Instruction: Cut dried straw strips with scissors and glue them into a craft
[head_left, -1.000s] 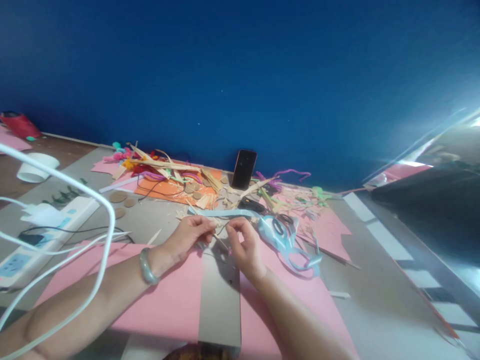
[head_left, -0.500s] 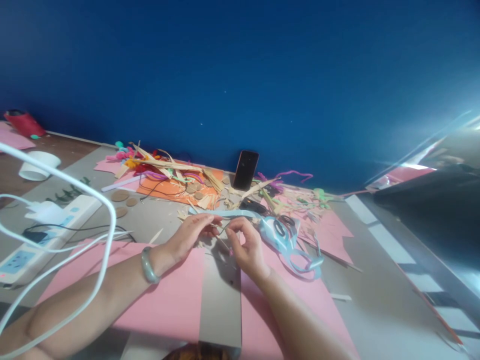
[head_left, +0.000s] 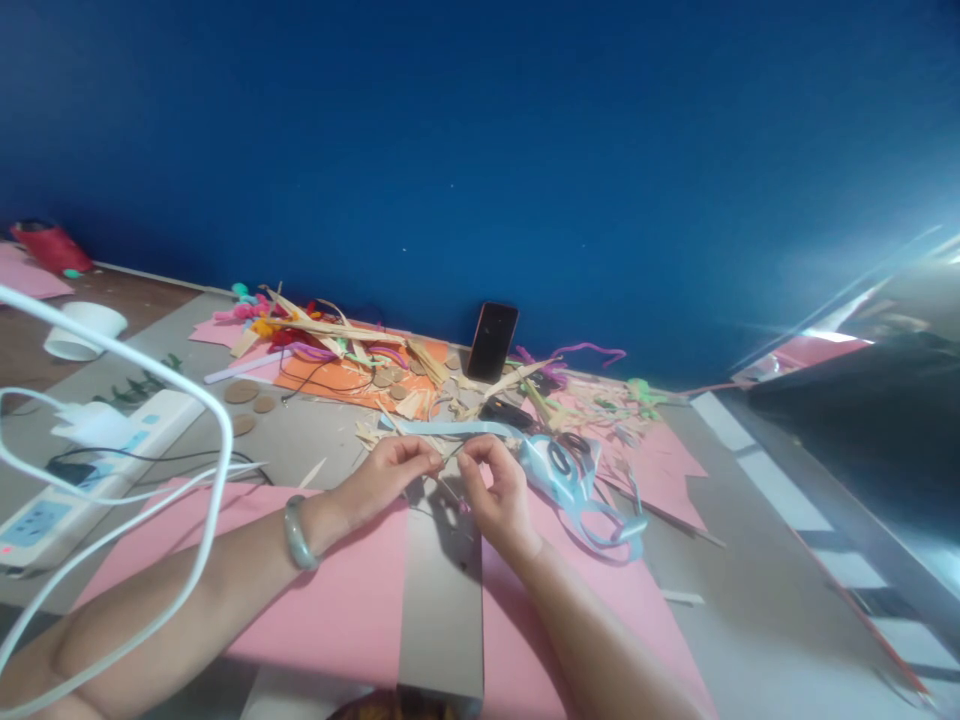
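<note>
My left hand point(head_left: 397, 472), with a pale green bangle point(head_left: 300, 533) on its wrist, has thumb and fingertips pinched together. Facing it a short gap away, my right hand point(head_left: 496, 490) is closed in a pinch as well. A thin strand point(head_left: 451, 457) shows between the two sets of fingertips; its kind is too small to tell. Below the right fingers hangs a slim stick-like piece with a small pinkish tip point(head_left: 463, 507). Both hands are above the grey gap between two sheets of pink paper point(head_left: 330, 610). Light blue ribbon point(head_left: 555, 470) lies just right of my right hand.
A dark phone point(head_left: 492, 342) leans against the blue wall. Dried husk strips point(head_left: 337, 328) and orange paper point(head_left: 315, 382) lie behind my hands. At left are a power strip point(head_left: 97, 470), a white cable point(head_left: 223, 470) arching over my left arm, and a white cup point(head_left: 86, 332).
My left fingers have drawn together into a pinch and come nearer my right fingertips. My right hand has barely moved.
</note>
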